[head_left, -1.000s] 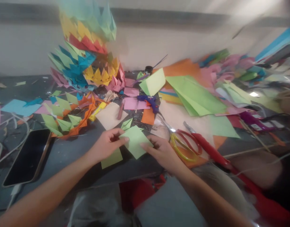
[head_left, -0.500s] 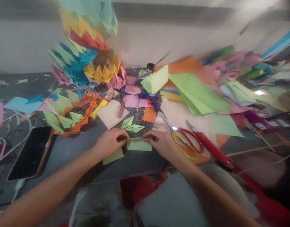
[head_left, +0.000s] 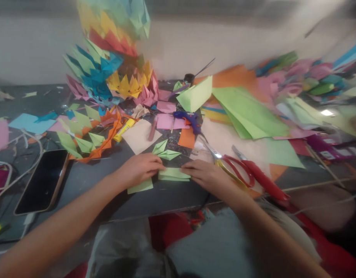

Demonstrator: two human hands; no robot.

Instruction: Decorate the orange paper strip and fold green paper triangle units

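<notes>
A small light green paper sheet, folded in half, lies flat on the dark table near its front edge. My left hand presses its left end with curled fingers. My right hand holds down its right end, fingers together on the fold. Another light green paper piece lies partly under my left hand. Just beyond my hands sit two small folded green paper units.
A tall multicoloured paper tower stands at the back left. A phone lies at left beside a white cable. Red-handled scissors, yellow-handled scissors, a blue glue gun and green paper sheets lie at right.
The green sheet, first an open square held tilted, was folded in half and now lies pressed flat under both hands. The view drifted slightly.
</notes>
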